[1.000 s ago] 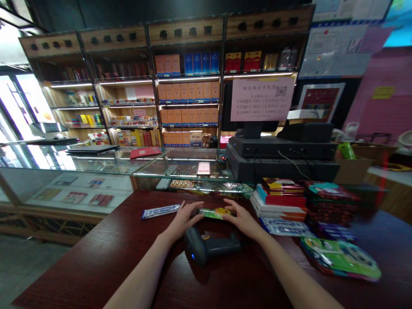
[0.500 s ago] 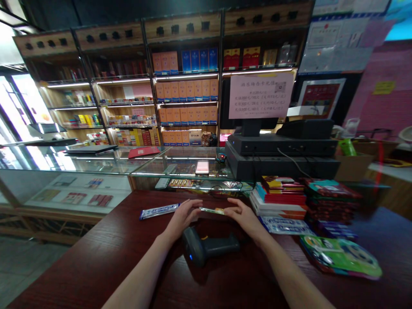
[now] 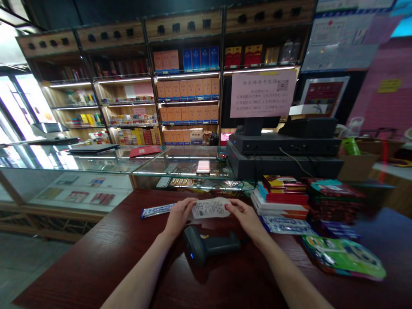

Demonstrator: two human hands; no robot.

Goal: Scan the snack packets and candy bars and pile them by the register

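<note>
Now both hands grip one flat packet, left hand and right hand pinching its ends above the dark counter, its pale printed back facing up. Print too blurred to read. Scanner lies just beneath.

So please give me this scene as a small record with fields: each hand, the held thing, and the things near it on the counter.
left hand: grips the left end of the packet
right hand: grips the right end of the packet
packet: flat, its white printed side with a barcode faces the camera
scanner: lies on the counter, below the hands
blue strip pack: lies left of the left hand
stacked packs: right of the right hand
counter: dark red wood
</note>
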